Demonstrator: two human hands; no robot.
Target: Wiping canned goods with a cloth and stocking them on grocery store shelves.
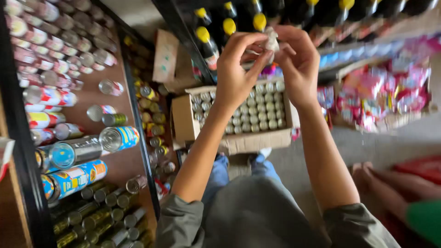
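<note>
Fingertips of the left hand [236, 69] and right hand [298, 59] are pinching a crumpled white scrap [272, 40] between them at twelve o'clock, raised above the open carton of cans [183, 121], seemingly to work it apart.

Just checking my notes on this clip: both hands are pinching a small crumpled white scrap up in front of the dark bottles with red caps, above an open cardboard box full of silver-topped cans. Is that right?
One detail is off: the head view shows the dark bottles with yellow caps, not red. The rest stands: left hand and right hand pinch the small crumpled white scrap above the open cardboard box of silver-topped cans.
</note>
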